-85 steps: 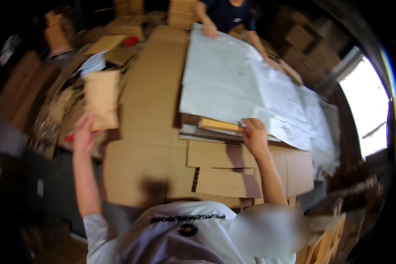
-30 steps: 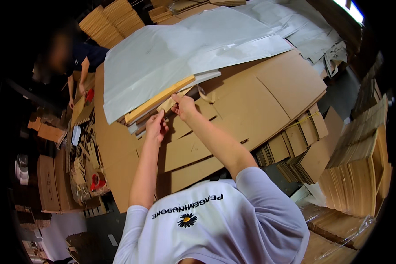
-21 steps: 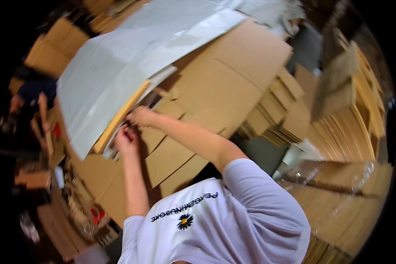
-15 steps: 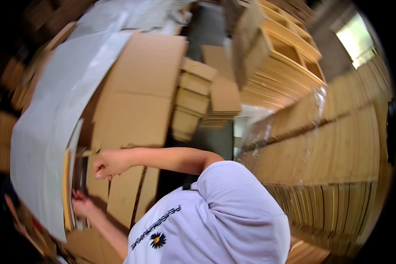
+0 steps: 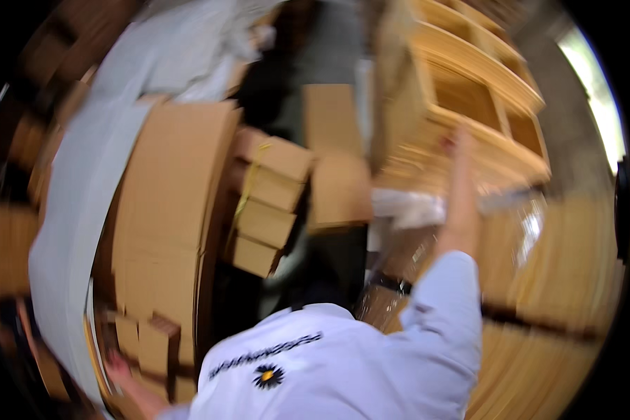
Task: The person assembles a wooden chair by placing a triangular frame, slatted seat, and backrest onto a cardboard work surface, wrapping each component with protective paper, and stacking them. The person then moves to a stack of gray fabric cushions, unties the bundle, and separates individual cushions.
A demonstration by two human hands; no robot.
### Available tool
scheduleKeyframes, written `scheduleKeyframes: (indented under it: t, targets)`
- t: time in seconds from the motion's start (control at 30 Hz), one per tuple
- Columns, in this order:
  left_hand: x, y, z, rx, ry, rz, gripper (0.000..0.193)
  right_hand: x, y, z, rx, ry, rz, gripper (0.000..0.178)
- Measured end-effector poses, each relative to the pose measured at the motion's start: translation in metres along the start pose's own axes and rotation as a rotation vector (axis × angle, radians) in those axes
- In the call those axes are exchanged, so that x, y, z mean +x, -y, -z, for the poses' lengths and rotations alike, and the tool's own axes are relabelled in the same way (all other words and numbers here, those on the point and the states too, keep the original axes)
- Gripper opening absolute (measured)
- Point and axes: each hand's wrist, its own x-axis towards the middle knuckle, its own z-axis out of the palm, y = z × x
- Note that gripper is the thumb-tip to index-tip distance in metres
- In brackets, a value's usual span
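Beyond the right edge of the cardboard (image 5: 168,175), the wooden rack (image 5: 469,87) seems stiff, heavy; better grip its rim. Right hand (image 5: 458,140) is at its front, left hand (image 5: 119,369) near the grey sheet (image 5: 73,210); fingers of these 2 blurred, I cannot tell.

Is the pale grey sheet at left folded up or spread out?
Spread out: the pale grey sheet lies long and broad beside the brown cardboard, its lower end near the left hand.

Blur smears the right hand (image 5: 457,138) (bright opening (image 5: 596,98) glaring, far right).
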Motion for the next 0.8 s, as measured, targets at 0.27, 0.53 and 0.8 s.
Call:
scheduleKeyframes:
  t: [0.27, 0.53, 0.8]
  targets:
    - [-0.056, 0.011, -0.09, -0.104, -0.416, 0.011, 0.038, 0.095, -0.046, 0.01, -0.31, 0.069, -0.282, 0.039]
    - [-0.094, 0.008, -0.144, 0.338, -0.316, 0.062, 0.025, 0.025, -0.034, 0.064, -0.398, -0.152, 0.048, 0.026]
    - [-0.145, -0.089, -0.133, 0.761, 0.144, 0.036, 0.031, -0.286, 0.002, -0.046, -0.059, 0.081, 0.463, 0.013]
